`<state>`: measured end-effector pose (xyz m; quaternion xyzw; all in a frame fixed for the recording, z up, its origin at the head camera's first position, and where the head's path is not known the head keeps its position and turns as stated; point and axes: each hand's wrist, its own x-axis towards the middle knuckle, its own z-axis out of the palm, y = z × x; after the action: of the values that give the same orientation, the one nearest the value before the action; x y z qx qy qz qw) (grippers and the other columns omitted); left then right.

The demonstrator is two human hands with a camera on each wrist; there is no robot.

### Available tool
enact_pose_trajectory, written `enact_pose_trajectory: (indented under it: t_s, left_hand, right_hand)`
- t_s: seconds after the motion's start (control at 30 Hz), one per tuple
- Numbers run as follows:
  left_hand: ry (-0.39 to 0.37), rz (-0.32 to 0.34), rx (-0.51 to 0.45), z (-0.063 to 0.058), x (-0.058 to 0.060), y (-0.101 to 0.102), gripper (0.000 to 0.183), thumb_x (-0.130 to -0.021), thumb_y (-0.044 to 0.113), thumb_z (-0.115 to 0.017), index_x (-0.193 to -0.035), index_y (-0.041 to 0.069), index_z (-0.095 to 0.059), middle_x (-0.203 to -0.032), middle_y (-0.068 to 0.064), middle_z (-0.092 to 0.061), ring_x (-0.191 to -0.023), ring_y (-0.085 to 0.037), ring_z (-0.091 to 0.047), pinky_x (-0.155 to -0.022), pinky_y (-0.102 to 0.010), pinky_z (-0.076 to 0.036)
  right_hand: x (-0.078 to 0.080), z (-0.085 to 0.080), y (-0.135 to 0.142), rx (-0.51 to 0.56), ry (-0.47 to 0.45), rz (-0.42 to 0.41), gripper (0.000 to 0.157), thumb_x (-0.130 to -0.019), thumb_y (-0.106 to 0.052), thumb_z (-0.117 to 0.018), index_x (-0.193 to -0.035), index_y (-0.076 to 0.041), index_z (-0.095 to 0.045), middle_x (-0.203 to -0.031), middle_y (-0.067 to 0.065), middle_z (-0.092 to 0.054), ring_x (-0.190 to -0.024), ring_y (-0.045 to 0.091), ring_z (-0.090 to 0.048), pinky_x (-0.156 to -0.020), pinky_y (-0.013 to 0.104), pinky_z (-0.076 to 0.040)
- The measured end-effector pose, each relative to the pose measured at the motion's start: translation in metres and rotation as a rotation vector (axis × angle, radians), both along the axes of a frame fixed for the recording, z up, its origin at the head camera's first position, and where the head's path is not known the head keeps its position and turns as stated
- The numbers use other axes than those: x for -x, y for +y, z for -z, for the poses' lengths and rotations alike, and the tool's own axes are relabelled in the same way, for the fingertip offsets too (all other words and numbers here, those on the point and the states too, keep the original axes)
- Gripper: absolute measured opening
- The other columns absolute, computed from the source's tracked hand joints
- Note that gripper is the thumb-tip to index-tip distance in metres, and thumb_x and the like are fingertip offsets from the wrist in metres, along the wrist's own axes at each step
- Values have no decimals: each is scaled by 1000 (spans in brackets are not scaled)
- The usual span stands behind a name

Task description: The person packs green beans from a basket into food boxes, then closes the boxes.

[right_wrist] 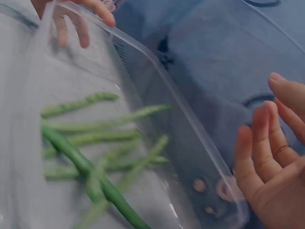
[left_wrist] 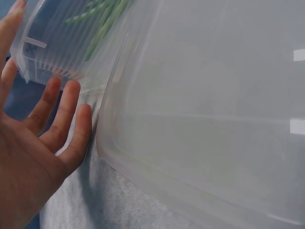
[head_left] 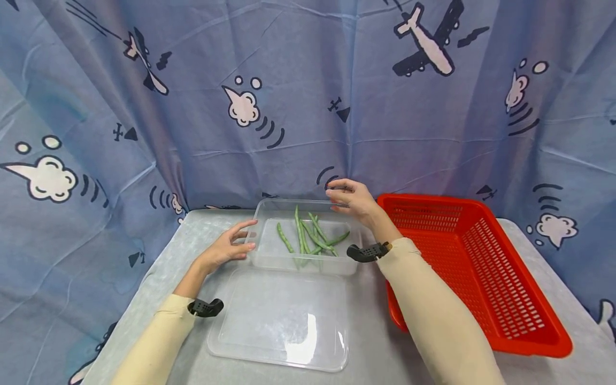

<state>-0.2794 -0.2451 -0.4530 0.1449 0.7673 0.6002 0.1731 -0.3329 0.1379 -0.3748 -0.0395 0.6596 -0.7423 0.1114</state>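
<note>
A clear plastic container [head_left: 269, 263] stands at the back of the table with several green beans [head_left: 302, 235] lying loose inside. My left hand [head_left: 226, 247] is at its left end, fingers spread and slightly bent, fingertips right at the wall. In the left wrist view the fingers [left_wrist: 66, 112] are extended beside the box. Near the back right corner of the container hovers my right hand [head_left: 353, 200], with nothing between its loosely bent fingers. The right wrist view shows that hand [right_wrist: 274, 176] just outside the rim, with the beans [right_wrist: 90, 162] across from it.
A clear flat lid [head_left: 284, 315] lies on the table in front of the container. To the right stands a red plastic basket [head_left: 522, 278] with slotted walls, partly behind the right forearm. A blue patterned curtain [head_left: 298, 133] hangs along the table's back edge.
</note>
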Motion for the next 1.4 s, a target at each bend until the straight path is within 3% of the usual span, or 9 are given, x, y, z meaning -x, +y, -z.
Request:
enact_pose_trajectory:
  t_s: [0.23,0.37,0.47,0.6,0.83,1.07,1.17,1.4]
  left_hand:
    - [-1,6,-7,2,0,-3,70,-100,13,-67,-161,18,-33,-154,-25,-34,-131,-43,-45,-97,-55,-49]
    - [-3,6,-17,4,-1,-3,71,-100,15,-68,-161,18,-32,-154,-26,-32,-132,-44,-44,-97,-53,-50]
    - [-9,4,-16,6,-2,-2,71,-100,15,-69,-161,18,-32,-155,-27,-31,-133,-44,-42,-97,-52,-50]
    - [-11,0,-12,5,-2,-2,73,-99,14,-69,-161,17,-31,-155,-27,-31,-134,-44,-41,-97,-53,-50]
    - [-18,7,-2,3,-1,-1,70,-101,10,-65,-161,19,-31,-156,-26,-28,-137,-44,-37,-98,-54,-49]
    - [-9,7,-9,2,0,0,71,-100,13,-67,-161,18,-31,-154,-26,-31,-134,-45,-40,-97,-54,-49]
    - [-8,8,-13,2,1,0,72,-100,13,-67,-161,16,-30,-153,-27,-31,-133,-45,-41,-96,-54,-50]
    - [-15,12,-13,3,2,1,72,-100,13,-68,-161,17,-29,-155,-27,-29,-136,-45,-38,-97,-54,-49]
  right_hand:
    - [-1,-4,45,-59,5,-71,52,-98,-13,-71,-142,4,-48,-123,14,-57,-104,28,-61,-101,49,-48]
    - [-3,-4,71,-81,14,-100,53,-100,-14,-68,-144,4,-45,-127,12,-48,-113,36,-54,-96,42,-51]
    - [-6,-3,92,-68,12,-119,53,-101,-13,-67,-146,3,-43,-127,12,-47,-108,32,-57,-91,35,-54]
    - [-11,-1,119,-34,14,-126,49,-102,-12,-64,-145,1,-44,-124,12,-52,-102,23,-60,-90,33,-54]
    - [-19,13,160,-64,24,-100,45,-104,-11,-60,-146,-2,-46,-131,9,-52,-111,26,-57,-91,30,-53]
    - [-25,38,184,-208,62,-124,52,-102,-5,-63,-149,3,-41,-135,21,-53,-111,20,-61,-92,33,-54]
    - [-28,51,190,-302,106,-170,58,-100,-2,-65,-150,6,-38,-135,29,-51,-108,17,-64,-90,36,-56]
    - [-30,69,192,-484,162,-262,63,-92,-2,-75,-146,8,-45,-125,33,-57,-100,19,-67,-84,41,-58]
